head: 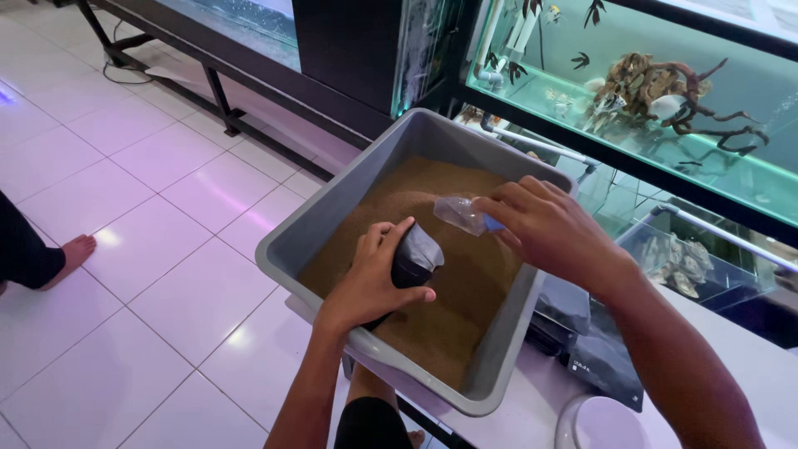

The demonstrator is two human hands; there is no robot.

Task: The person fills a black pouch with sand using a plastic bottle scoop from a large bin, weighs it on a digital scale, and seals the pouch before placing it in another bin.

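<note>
A grey plastic tub (303, 224) holds a bed of fine brown granules (453, 283). My left hand (374, 278) grips a dark scoop (416, 256) pressed into the granules near the tub's middle. Just above and to the right, my right hand (544, 229) pinches a small clear plastic bag (459, 213) with a blue strip, held over the granules close to the scoop's mouth.
The tub rests on a white counter (532, 399) beside a dark flat device (598, 357) and a round white lid (603, 424). Glass aquariums (657, 100) with driftwood and fish stand behind. Another person's bare foot (71, 254) is on the tiled floor at left.
</note>
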